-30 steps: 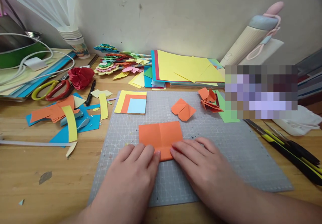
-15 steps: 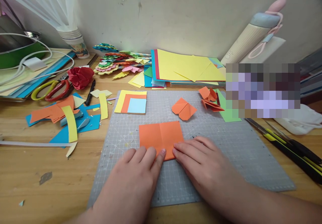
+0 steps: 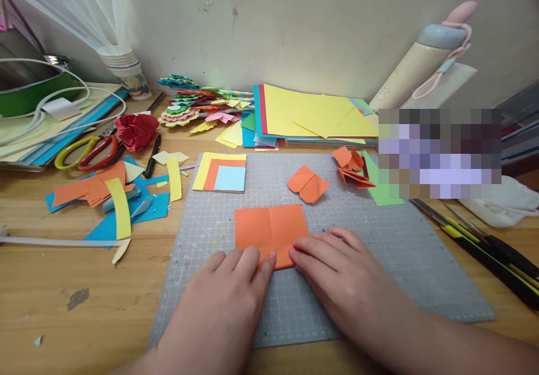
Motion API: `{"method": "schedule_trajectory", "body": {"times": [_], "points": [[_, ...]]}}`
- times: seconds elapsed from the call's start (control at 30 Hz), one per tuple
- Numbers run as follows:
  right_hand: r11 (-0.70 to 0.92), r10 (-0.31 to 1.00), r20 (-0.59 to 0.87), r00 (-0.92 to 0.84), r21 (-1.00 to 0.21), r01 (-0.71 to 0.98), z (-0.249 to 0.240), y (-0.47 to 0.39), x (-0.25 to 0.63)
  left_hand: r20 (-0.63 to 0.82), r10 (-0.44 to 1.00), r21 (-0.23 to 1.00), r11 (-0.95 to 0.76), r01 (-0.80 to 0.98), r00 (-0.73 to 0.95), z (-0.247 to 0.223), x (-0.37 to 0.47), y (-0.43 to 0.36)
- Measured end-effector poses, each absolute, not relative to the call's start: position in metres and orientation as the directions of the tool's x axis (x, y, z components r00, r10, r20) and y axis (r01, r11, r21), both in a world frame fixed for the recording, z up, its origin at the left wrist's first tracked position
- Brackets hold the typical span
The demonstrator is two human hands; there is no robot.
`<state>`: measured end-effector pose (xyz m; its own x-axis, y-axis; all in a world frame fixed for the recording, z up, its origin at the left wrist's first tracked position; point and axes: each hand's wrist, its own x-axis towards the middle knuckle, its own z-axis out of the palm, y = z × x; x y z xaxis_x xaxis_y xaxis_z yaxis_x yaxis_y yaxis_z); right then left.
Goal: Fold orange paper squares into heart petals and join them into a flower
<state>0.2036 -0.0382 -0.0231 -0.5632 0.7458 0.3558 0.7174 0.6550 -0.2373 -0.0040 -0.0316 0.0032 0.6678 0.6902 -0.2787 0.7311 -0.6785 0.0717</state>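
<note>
Bottom bit of the orange sheet [image 3: 272,226] is hard to see: with clock positions read from its middle and 12 put at the wall [image 3: 189,32], its 7 o'clock corner is covered by the left grip [image 3: 227,293] and its 5 o'clock corner by the right grip [image 3: 343,274]. Both forearms are cut off by the bottom edge.

At about 2:30 pretty much everything is blotted out by a pixelated patch [image 3: 440,153], and part of a light green paper [image 3: 385,192] is lost behind it. The long black-and-yellow tool [image 3: 475,254] at 3 is chopped off by the right edge, the green-bottomed pot [image 3: 37,91] at 10 by the left.

The sheet is laid flat on the grey mat [image 3: 202,229] on the bench [image 3: 63,330], between the grips: at 1 o'clock from the left one, 10 from the right one. It's touched by both. Left fingers are bunched, with the thumb stretched onto the near edge; right fingers are kept together on the near corner, thumb not made out. Whether paper is actually pinched can't be told, as the undersides are hidden. A folded orange heart [image 3: 309,184] is seen just past it at 1:30.
</note>
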Motion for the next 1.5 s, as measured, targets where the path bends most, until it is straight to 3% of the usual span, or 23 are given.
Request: {"method": "schedule_trajectory", "body": {"times": [0.13, 0.27, 0.7, 1.07, 1.33, 1.5], "points": [[0.609, 0.789, 0.249, -0.561, -0.432, 0.665, -0.021, -0.027, 0.21, -0.287, 0.677, 0.087, -0.687, 0.722, 0.678, 0.003, -0.004, -0.031], [0.607, 0.779, 0.204, -0.593, -0.485, 0.63, -0.018, -0.019, 0.214, -0.295, 0.655, 0.113, -0.699, 0.706, 0.696, 0.005, -0.002, -0.029], [0.67, 0.741, 0.295, -0.603, -0.392, 0.631, -0.017, -0.021, 0.21, -0.29, 0.711, 0.142, -0.63, 0.764, 0.641, -0.001, -0.002, -0.033], [0.708, 0.706, 0.271, -0.654, -0.291, 0.644, -0.022, -0.03, 0.199, -0.263, 0.692, 0.121, -0.668, 0.734, 0.673, 0.0, -0.004, -0.035], [0.73, 0.684, 0.255, -0.684, -0.228, 0.645, -0.027, -0.031, 0.201, -0.497, 0.702, -0.003, -0.589, 0.808, 0.51, 0.022, -0.014, -0.036], [0.73, 0.682, 0.278, -0.676, -0.215, 0.649, -0.026, -0.03, 0.2, -0.529, 0.687, 0.004, -0.585, 0.811, 0.498, 0.024, -0.015, -0.036]]}}
